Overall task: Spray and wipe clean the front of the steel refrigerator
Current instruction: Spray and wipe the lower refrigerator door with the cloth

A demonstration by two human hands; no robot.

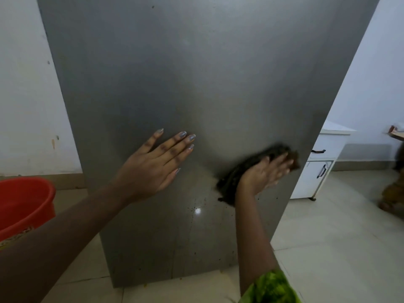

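Nearest to me is the bare left forearm (65, 237), which reaches up from the lower left corner of the head view. Its left hand (153, 165) lies flat on the steel refrigerator (185, 73), the grip wide, with fingers straight and pointing up and to the right. The refrigerator stands upright on the tiled floor (328, 248) with its long axis vertical. Its broad grey front faces me and fills the middle of the view, with dark specks and streaks low on the panel. To the right, the right hand (260, 173) presses a dark cloth (227, 186) against the front near its right edge. That grip looks wide too, the fingers laid over the cloth rather than curled round it, though they are blurred. The cloth lies on a slant, from lower left to upper right. A green sleeve (271, 287) shows on the right arm at the bottom edge. A red tub (24, 200) sits on the floor at the left, beside the white wall (26, 95). A white cabinet (317, 169) with dark handles stands beyond the refrigerator's right side.
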